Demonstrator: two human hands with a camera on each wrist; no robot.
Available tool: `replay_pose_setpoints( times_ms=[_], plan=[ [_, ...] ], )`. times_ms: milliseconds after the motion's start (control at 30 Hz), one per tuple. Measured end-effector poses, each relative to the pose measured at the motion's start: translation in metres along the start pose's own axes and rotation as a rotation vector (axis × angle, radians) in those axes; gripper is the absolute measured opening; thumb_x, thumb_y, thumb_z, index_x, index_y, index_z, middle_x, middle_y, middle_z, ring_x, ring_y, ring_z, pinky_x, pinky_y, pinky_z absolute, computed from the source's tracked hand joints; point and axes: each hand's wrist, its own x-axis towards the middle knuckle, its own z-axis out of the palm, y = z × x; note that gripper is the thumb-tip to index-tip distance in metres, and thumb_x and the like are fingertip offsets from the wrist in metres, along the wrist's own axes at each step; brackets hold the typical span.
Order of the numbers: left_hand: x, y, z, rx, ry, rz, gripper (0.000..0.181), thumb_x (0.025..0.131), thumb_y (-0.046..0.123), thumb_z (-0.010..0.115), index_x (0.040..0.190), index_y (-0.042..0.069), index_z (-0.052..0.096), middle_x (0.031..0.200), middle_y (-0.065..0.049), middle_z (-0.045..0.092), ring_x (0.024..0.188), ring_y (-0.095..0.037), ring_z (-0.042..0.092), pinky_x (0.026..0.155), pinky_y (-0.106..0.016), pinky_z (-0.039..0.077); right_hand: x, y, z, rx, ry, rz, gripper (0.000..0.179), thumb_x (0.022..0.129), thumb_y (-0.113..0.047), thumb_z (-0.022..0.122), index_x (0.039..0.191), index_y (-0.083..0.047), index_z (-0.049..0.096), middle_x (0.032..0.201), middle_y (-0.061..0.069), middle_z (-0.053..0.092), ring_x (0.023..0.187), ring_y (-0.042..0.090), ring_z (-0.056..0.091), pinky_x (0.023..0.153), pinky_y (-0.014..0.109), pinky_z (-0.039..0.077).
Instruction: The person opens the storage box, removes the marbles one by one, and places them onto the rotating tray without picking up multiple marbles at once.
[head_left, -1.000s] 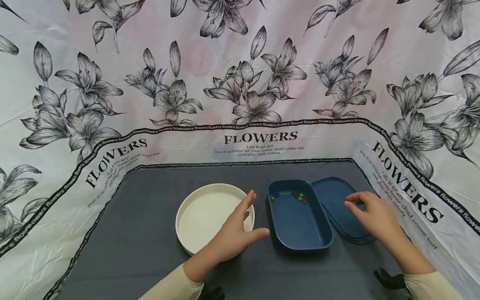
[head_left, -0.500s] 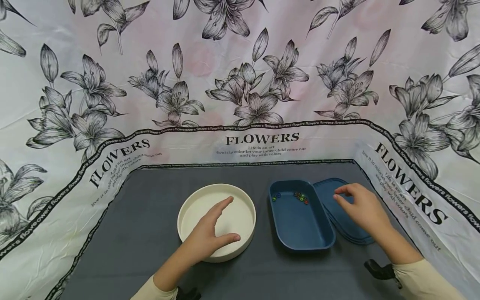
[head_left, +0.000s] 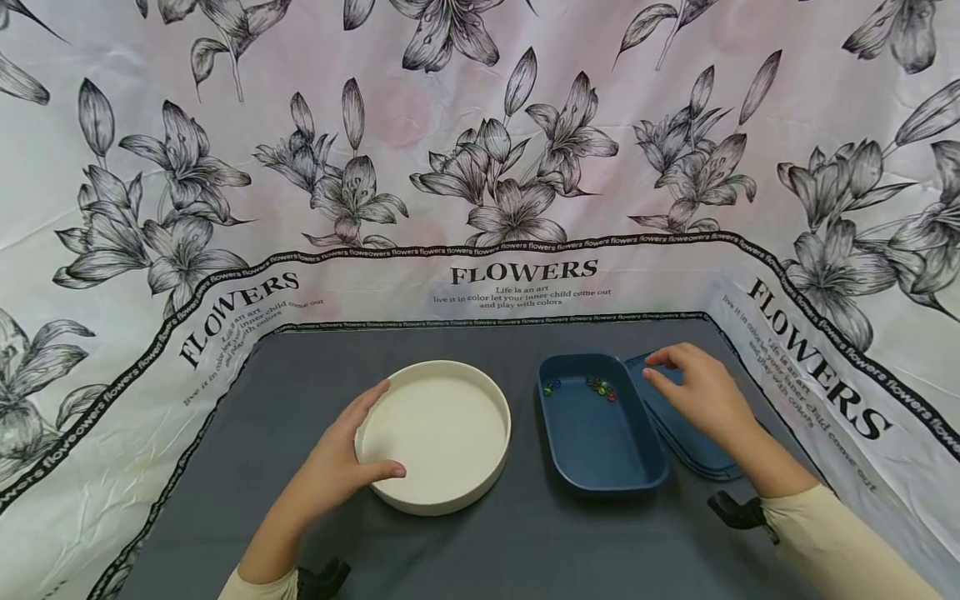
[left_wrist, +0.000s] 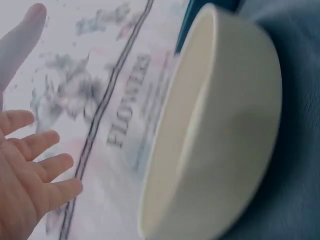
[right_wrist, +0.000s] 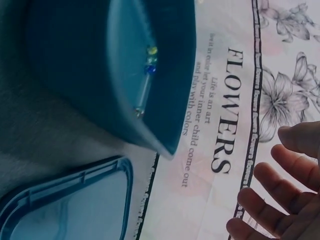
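Note:
A round cream tray with a low wall stands on the grey cloth. My left hand, thumb and fingers spread, hovers over the tray's left rim; the left wrist view shows the palm apart from it and holding nothing. To the right is a blue rectangular container with several small coloured beads near its far end. My right hand hangs above the blue lid, partly covering it. Its fingers are loosely bent, with nothing visible between them.
The lid lies against the container's right side. Grey cloth covers the surface, bordered by a white band with printed lettering. A flower-patterned sheet fills the background. Dark straps sit at both wrists.
My left hand has moved left across the cream tray to its left rim. My right hand has shifted slightly left and away from me above the lid. Tray, container and beads stay put.

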Motion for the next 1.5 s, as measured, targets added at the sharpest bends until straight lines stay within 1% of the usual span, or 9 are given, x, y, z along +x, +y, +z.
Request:
replay_pose_setpoints(
  times_ms=[200,367,500,700,967,1067,1200,1300,1500],
  plan=[
    [-0.004,-0.033,-0.010,-0.004,0.023,-0.019,0.114,0.076,0.021,0.093,0.166,0.022,0.021,0.169,-0.012,0.022,0.154,-0.044,0.021,0.115,-0.072,0.027,0.011,-0.007,0.009,0.033,-0.005,-0.014,0.029,0.102,-0.028,0.068,0.120,-0.006,0.071,0.123,0.017,0.065,0.115,0.040,0.060,0.093,0.062,0.049],
    [-0.006,-0.055,-0.010,-0.019,-0.004,-0.040,0.117,0.077,0.020,0.092,0.166,0.020,0.017,0.170,-0.016,0.017,0.153,-0.050,0.017,0.115,-0.075,0.024,0.016,-0.009,0.018,0.056,-0.032,-0.037,0.027,0.100,-0.025,0.070,0.119,-0.007,0.071,0.122,0.015,0.065,0.115,0.037,0.061,0.096,0.059,0.050],
    [-0.007,-0.068,-0.013,-0.027,-0.036,-0.033,0.124,0.073,0.027,0.095,0.167,0.021,0.013,0.171,-0.017,0.013,0.154,-0.051,0.012,0.112,-0.078,0.023,0.024,-0.012,0.026,0.079,-0.059,-0.065,0.027,0.099,-0.025,0.071,0.120,-0.008,0.071,0.123,0.013,0.065,0.116,0.034,0.061,0.098,0.058,0.050],
    [-0.010,-0.081,-0.016,-0.057,-0.084,-0.030,0.135,0.066,0.046,0.096,0.166,0.032,0.006,0.172,-0.017,0.006,0.154,-0.052,0.007,0.111,-0.080,0.022,0.034,-0.015,0.036,0.106,-0.100,-0.106,0.031,0.098,-0.025,0.073,0.124,-0.009,0.071,0.124,0.011,0.063,0.118,0.035,0.060,0.099,0.059,0.050],
    [-0.016,-0.101,-0.014,-0.035,-0.082,-0.095,0.139,0.065,0.034,0.099,0.167,0.030,0.004,0.172,-0.017,0.005,0.154,-0.051,0.008,0.112,-0.079,0.021,0.044,-0.012,0.051,0.124,-0.183,-0.162,0.041,0.097,-0.025,0.074,0.134,-0.009,0.066,0.124,0.010,0.061,0.117,0.034,0.060,0.096,0.057,0.051],
    [-0.017,-0.106,-0.015,-0.022,-0.093,-0.106,0.139,0.066,0.032,0.099,0.167,0.028,0.003,0.171,-0.020,0.005,0.154,-0.053,0.008,0.111,-0.080,0.020,0.050,-0.011,0.056,0.121,-0.199,-0.183,0.042,0.096,-0.026,0.075,0.134,-0.010,0.066,0.120,0.008,0.062,0.110,0.029,0.061,0.092,0.053,0.053],
    [-0.015,-0.108,-0.017,-0.015,-0.106,-0.112,0.139,0.067,0.032,0.098,0.167,0.029,0.002,0.171,-0.021,0.005,0.153,-0.053,0.008,0.112,-0.078,0.021,0.061,-0.012,0.064,0.162,-0.253,-0.179,0.044,0.096,-0.024,0.075,0.136,-0.009,0.064,0.100,0.005,0.060,0.079,0.022,0.064,0.071,0.042,0.057],
    [-0.014,-0.108,-0.017,-0.010,-0.112,-0.119,0.139,0.067,0.033,0.098,0.167,0.026,0.001,0.171,-0.021,0.004,0.154,-0.053,0.007,0.114,-0.077,0.020,0.067,-0.011,0.071,0.177,-0.324,-0.162,0.044,0.097,-0.025,0.073,0.138,-0.011,0.063,0.082,0.002,0.054,0.058,0.017,0.054,0.058,0.034,0.051],
    [-0.015,-0.109,-0.014,-0.006,-0.126,-0.129,0.139,0.067,0.036,0.097,0.167,0.021,0.001,0.171,-0.022,0.003,0.154,-0.052,0.006,0.116,-0.076,0.017,0.075,-0.010,0.083,0.109,-0.391,-0.160,0.038,0.097,-0.026,0.073,0.134,-0.016,0.067,0.061,-0.003,0.040,0.051,0.016,0.039,0.058,0.032,0.040]
  ],
)
